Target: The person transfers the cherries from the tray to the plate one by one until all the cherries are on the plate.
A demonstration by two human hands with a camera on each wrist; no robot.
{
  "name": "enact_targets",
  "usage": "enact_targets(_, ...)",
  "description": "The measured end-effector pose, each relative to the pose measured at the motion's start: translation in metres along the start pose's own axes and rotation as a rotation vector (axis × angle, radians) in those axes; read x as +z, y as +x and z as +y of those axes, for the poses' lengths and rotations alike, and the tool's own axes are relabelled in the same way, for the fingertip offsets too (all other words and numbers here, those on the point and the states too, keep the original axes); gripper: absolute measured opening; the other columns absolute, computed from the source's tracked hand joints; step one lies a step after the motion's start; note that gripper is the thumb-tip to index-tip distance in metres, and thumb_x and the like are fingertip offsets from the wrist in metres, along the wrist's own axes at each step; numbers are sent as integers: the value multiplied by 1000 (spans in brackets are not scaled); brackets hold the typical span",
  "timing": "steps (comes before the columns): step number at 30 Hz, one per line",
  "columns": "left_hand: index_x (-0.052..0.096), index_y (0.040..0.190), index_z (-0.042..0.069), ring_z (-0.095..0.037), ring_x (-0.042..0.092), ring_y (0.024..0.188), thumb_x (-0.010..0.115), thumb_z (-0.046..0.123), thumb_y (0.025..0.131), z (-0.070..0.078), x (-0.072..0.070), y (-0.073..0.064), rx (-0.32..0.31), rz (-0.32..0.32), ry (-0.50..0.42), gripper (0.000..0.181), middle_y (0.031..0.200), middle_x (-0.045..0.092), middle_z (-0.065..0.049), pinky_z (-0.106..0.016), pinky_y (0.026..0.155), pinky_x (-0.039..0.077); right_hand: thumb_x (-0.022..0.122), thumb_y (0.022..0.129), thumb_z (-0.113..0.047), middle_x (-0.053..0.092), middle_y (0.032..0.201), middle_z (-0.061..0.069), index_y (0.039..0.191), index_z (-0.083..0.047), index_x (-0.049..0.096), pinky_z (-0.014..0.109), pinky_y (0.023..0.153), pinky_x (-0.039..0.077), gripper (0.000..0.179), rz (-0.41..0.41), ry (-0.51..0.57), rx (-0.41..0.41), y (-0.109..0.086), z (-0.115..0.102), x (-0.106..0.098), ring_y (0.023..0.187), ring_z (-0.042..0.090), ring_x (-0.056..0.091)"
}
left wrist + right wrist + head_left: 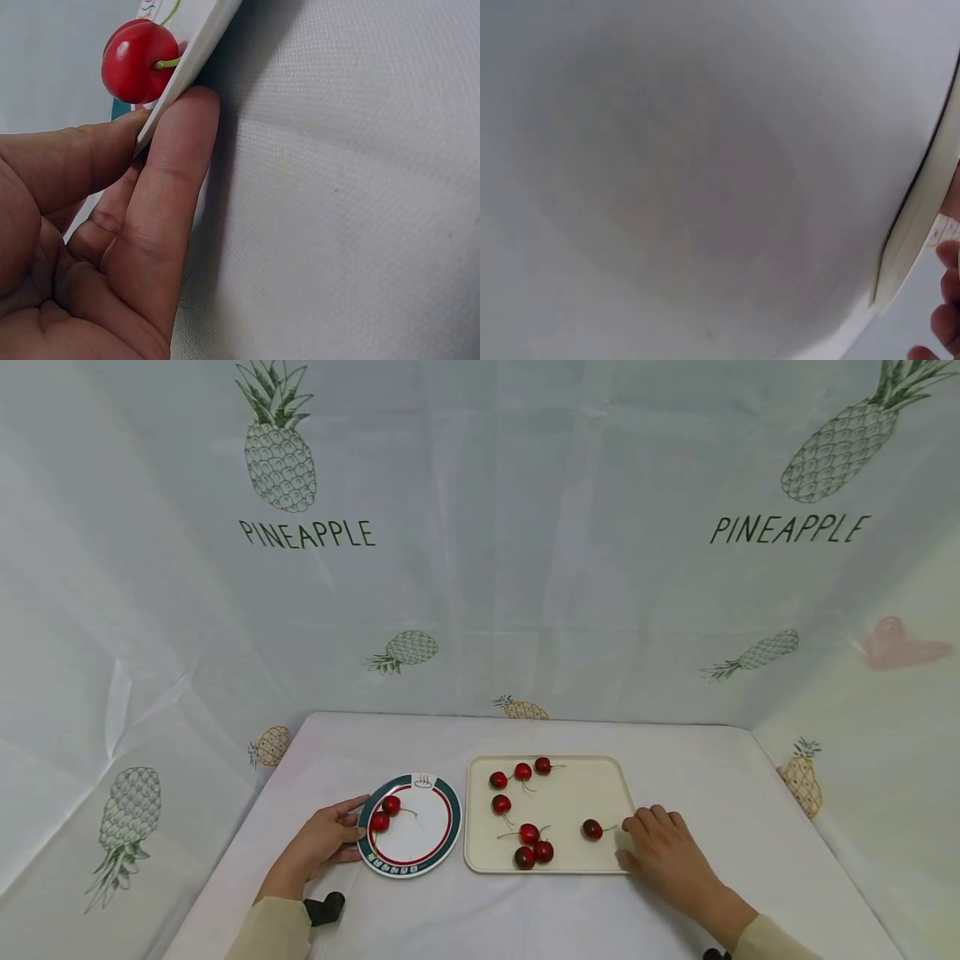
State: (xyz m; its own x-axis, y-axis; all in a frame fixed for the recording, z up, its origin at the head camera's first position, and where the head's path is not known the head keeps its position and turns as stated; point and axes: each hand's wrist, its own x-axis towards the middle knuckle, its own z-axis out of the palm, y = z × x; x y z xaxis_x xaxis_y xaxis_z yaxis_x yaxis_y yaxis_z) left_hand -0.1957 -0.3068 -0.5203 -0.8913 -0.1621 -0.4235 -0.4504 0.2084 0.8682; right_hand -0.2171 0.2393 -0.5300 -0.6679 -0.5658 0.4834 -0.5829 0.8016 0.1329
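Observation:
A white plate [427, 835] with a green rim and red ring carries two red cherries near its left side. My left hand [324, 839] pinches the plate's left edge, thumb above and fingers beneath; the left wrist view shows these fingers [165, 180] beside a cherry [137, 64]. To the plate's right lies a cream tray [573, 793] with several stemmed cherries. My right hand [667, 856] is at the tray's right edge, its fingertips close to the stem of a lone dark cherry [592, 829]. In the right wrist view its fingers [946, 322] show only partly, holding nothing visible.
A white cloth [420, 918] covers the table. Pale curtains [525, 568] printed with pineapples hang behind and at both sides. A black strap piece [325, 908] sits at the left wrist.

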Motion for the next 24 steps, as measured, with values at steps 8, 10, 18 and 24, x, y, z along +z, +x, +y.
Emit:
enact_targets(8, 49, 144, 20, -22, 68, 81, 61, -1, 91, 2, -1, -1, 6, -1, 10, 59, 127, 55, -19, -39, 72, 62, 77, 72, -20, 55, 93, 2, 104, -7, 61, 32, 68, 36, 38, -5, 37, -45, 10, 15, 7, 83, 19, 45)
enact_targets(10, 49, 144, 20, -22, 67, 81, 61, -1, 91, 1, -1, 0, 6, -2, 10, 59, 127, 55, -19, -39, 72, 62, 78, 74, -18, 56, 95, 1, 106, -9, 61, 32, 69, 36, 37, -22, 51, -56, 14, 16, 10, 85, 19, 45)
enact_targets(18, 49, 145, 21, -22, 68, 80, 61, -1, 90, 1, 0, 0, 1, 0, 13, 60, 127, 55, -19, -38, 72, 62, 76, 81, -14, 55, 92, -4, 102, -13, 64, 30, 71, 35, 24, -52, 79, -73, 24, 18, 22, 84, 16, 44)
enact_targets(24, 48, 145, 21, -22, 68, 81, 61, 0, 91, 2, 1, -1, 0, -3, 21, 60, 130, 55, -20, -38, 72, 61, 78, 78, -12, 52, 89, -7, 93, -18, 68, 30, 70, 34, 18, -55, 115, -38, 23, 22, 27, 84, 15, 42)
